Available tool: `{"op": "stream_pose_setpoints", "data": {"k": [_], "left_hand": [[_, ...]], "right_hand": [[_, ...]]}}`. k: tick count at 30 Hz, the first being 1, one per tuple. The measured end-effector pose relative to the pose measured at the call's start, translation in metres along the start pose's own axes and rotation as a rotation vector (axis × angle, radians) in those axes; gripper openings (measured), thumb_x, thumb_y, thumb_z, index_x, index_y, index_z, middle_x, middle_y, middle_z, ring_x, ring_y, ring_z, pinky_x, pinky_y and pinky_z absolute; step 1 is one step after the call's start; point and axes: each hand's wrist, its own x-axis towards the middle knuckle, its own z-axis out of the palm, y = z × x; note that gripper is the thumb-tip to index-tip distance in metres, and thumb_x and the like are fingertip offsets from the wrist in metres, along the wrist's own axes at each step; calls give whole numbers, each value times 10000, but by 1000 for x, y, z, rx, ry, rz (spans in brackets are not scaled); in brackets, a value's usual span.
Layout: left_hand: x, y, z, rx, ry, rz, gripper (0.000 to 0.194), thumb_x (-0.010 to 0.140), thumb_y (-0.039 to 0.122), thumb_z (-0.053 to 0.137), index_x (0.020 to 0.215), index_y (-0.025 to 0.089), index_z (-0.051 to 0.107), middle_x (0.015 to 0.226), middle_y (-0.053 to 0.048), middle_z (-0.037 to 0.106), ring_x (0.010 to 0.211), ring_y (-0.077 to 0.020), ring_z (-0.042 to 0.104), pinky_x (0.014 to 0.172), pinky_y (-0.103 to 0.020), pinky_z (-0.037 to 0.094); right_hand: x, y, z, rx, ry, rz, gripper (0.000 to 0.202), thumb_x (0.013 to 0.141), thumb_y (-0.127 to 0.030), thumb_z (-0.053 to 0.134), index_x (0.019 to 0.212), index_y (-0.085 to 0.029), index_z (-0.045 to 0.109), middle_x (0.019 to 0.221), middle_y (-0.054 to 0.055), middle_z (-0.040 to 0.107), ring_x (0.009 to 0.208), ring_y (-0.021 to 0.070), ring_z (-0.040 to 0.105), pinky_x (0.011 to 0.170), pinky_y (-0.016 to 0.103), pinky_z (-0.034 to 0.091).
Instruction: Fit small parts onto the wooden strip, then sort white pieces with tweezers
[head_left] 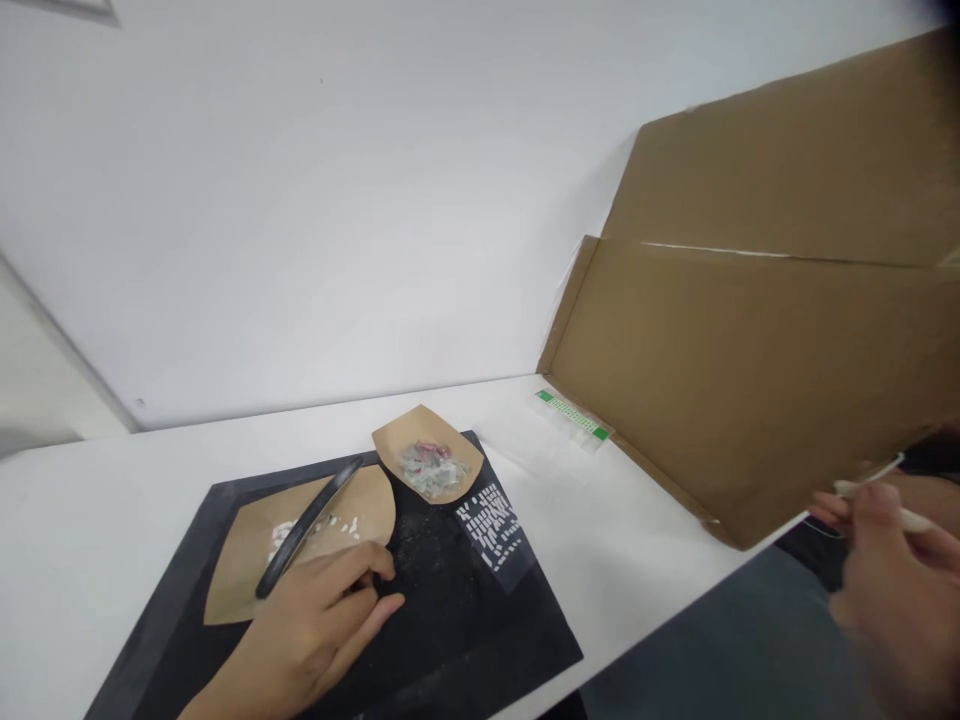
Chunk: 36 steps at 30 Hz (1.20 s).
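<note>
My left hand [322,620] is over the black mat [450,640], fingers loosely bent, fingertips apart, holding nothing visible. Beside it, a black curved band like a headband [307,525] leans across a brown paper tray [240,540] with small white pieces. Blurred at the right edge, my right hand [892,590] has its fingers closed on a white stick-like thing [911,521], partly hidden, with a thin white line near it. On the mat also sit a smaller paper tray [394,440] with crumpled clear and pinkish scraps, and a dark card [514,573] bearing rows of white pieces.
A large open cardboard box [750,370] stands at the right against the white wall [337,200]. By its corner lies a clear packet with a green label [574,415]. The white table [600,520] ends at a front edge. Another forearm [937,495] shows at far right.
</note>
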Motion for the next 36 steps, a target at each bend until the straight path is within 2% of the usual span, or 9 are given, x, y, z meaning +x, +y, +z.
{"op": "stream_pose_setpoints", "data": {"k": [2,7,10,14,16,19,25,29,36], "left_hand": [[1,-2,0,-6,-10,-26,163,1049,158,495,943,170,618,947,-46,656,789,-131,644,722,-254,522],[-1,-5,3,81,-9,-40,225,1074,176,444,1194,172,634,1088,-82,696,986,-178,682,862,-311,582],[0,-7,2,147,21,28,242,1063,172,486,1262,159,624,1008,-72,725,921,-178,693,814,-318,591],[2,-9,0,155,-14,90,97,1001,113,596,1024,162,677,770,-15,677,685,-151,619,623,-290,518],[2,-10,0,156,-27,96,84,985,122,627,945,171,681,717,-3,647,647,-149,589,584,-294,483],[3,-8,0,164,-35,97,70,971,125,650,926,167,684,674,6,618,614,-151,561,557,-303,460],[14,4,-8,229,-92,139,209,1029,106,524,1175,74,669,774,-51,705,706,-193,646,625,-332,552],[10,3,-8,288,-136,92,406,1058,63,311,1337,56,606,927,-99,754,812,-210,683,760,-340,599],[-1,-2,0,286,-46,1,484,947,-12,434,1397,98,574,1038,-100,756,1014,-240,655,980,-400,547]], "right_hand": [[-22,-28,28,-35,-61,-66,467,712,-708,786,770,-245,797,858,167,781,628,254,652,508,394,402],[-81,-67,118,61,-711,-269,421,967,-576,600,889,-202,778,717,61,762,704,204,715,753,360,566],[-125,-69,167,104,-1123,-272,418,1052,-470,459,908,-184,728,852,87,800,764,211,759,775,370,593],[-183,-51,200,102,-1599,-285,316,1061,-250,343,1268,-205,577,1066,95,793,827,205,778,816,404,608],[-200,-35,204,73,-1634,-541,372,973,-110,413,1312,-220,521,1368,123,673,1031,216,745,961,437,554],[-205,-9,210,-21,-1477,-832,520,846,0,455,1332,-181,494,1450,168,594,1237,268,642,1116,517,394],[-179,13,219,-217,-1557,-939,253,956,-240,591,1208,-212,599,1184,95,739,1088,272,684,1102,512,299],[-177,7,213,-270,-1619,-995,428,917,-479,728,1259,-244,620,1210,105,730,1168,312,644,1060,497,303],[-189,5,210,-292,-1660,-1013,420,851,-470,819,1218,-314,686,1192,58,748,1254,320,584,989,458,319]]}}
